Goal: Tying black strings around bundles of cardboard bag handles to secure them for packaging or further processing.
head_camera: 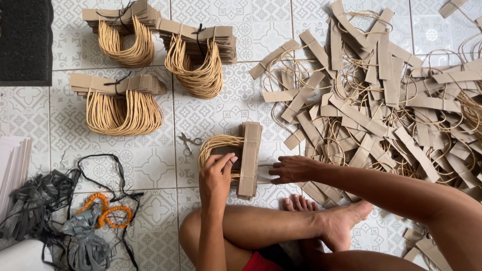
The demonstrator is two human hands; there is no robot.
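**Operator:** Crossed legs (281,228) sit closest to the lens, on the patterned tile floor (150,170). Just beyond them lies the stack of paper-bag handles (246,158), between both hands.

**Inspector:** Grip state?

**Operator:** Left hand (217,175) is curled over the twisted cord loops, fingers bent down onto them. Right hand (293,169) rests against the stack's far side, fingers partly closed; whether it pinches anything cannot be told.

**Inspector:** Handling properties?

**Operator:** Probably light. Card strips look stiff along their length; cord loops look springy and apt to splay. Loose layers may slide, so hold across the strip edges, pressing from both sides.

**Inspector:** Surroundings?

**Operator:** Small scissors (189,142) lie just beside the loops. Three tied bundles (125,103) sit farther out. A large loose pile of handles (381,100) crowds the right side, near the right forearm. Grey ties (55,211) and orange bands (108,210) lie lower left, well apart.
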